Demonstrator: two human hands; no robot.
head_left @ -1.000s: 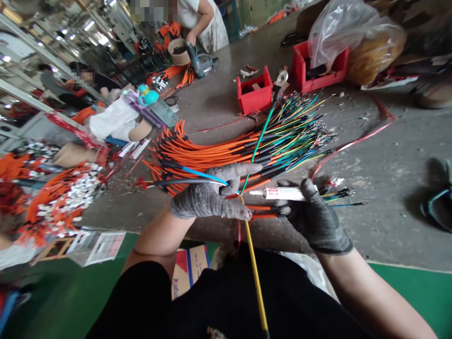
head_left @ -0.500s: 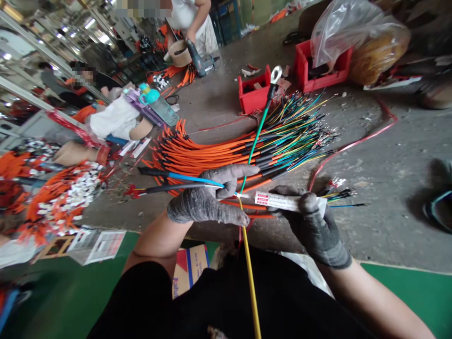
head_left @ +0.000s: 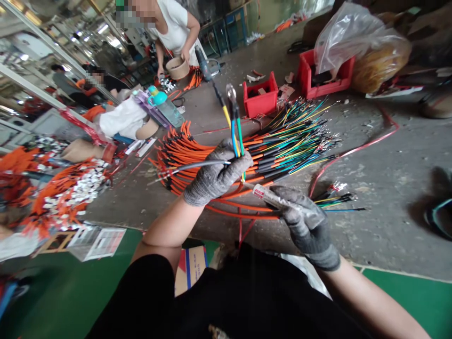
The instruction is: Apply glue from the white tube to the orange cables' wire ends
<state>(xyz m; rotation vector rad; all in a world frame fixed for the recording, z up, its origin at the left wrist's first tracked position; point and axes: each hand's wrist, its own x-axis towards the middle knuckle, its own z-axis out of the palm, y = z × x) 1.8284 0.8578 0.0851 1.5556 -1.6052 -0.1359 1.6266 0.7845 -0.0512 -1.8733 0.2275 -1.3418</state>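
My left hand (head_left: 226,167), in a grey knit glove, is closed around a bunch of wires. Blue, yellow and green wires (head_left: 238,136) stand up from its fingers, with black-sleeved ends and a metal ring terminal (head_left: 231,92) at the top. A grey wire (head_left: 199,164) with red tips juts out leftward from the same hand. In my gloved right hand (head_left: 305,221) is a slim length with a white, red-printed label (head_left: 266,194), apparently the cable these wires come from; its far end is hidden by the fingers.
Beyond my hands lies a large bundle of orange cables (head_left: 190,153) with coloured wire ends. Two red bins (head_left: 261,96) and a plastic bag (head_left: 346,35) stand behind it. Another worker (head_left: 176,28) holds a tape roll (head_left: 177,68) near a heat gun (head_left: 205,66).
My left hand has risen slightly and gathered the spread blue, yellow and green wires into one upright bunch. The labelled length in my right hand has tilted. The other worker has come further into view.
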